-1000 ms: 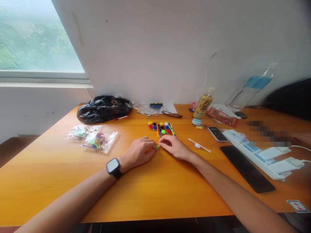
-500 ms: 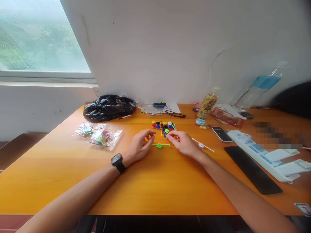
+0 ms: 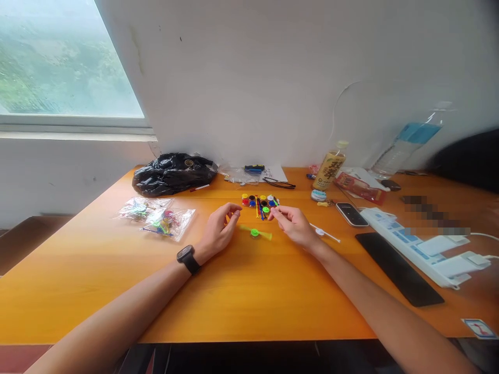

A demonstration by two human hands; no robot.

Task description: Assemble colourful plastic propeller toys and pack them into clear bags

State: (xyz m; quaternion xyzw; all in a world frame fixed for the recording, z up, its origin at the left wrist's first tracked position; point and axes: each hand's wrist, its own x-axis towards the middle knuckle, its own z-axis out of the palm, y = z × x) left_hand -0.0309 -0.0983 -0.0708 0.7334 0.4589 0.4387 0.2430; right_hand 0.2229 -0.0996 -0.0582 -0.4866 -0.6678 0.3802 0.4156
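Observation:
A bright green spinner (image 3: pixel 254 232) stands on the wooden table between my hands, its two thin arms smeared by motion. My left hand (image 3: pixel 220 228), with a black watch on the wrist, rests to its left, fingers loosely curved and thumb apart, holding nothing. To the right, my right hand (image 3: pixel 294 226) has its fingers curled and the thumb tip against the index finger; nothing shows between them. Neither hand touches the spinner. Behind it lie several coloured round pieces (image 3: pixel 245 200) and thin sticks (image 3: pixel 258 207). A white spinner (image 3: pixel 319 231) lies just right of my right hand.
Clear bags of coloured parts (image 3: pixel 166 223) lie at left, before a black plastic bag (image 3: pixel 173 174). Glasses (image 3: pixel 278 183) lie near the wall. On the right are a drink bottle (image 3: pixel 329 169), a phone-like device (image 3: pixel 352 214), a power strip (image 3: pixel 409 244) and a black slab (image 3: pixel 397 267).
The green spinner's arms, sharp before, are now blurred and turned. My right hand has lifted slightly away from it, its fingertips drawn together. My left hand has shifted a little left.

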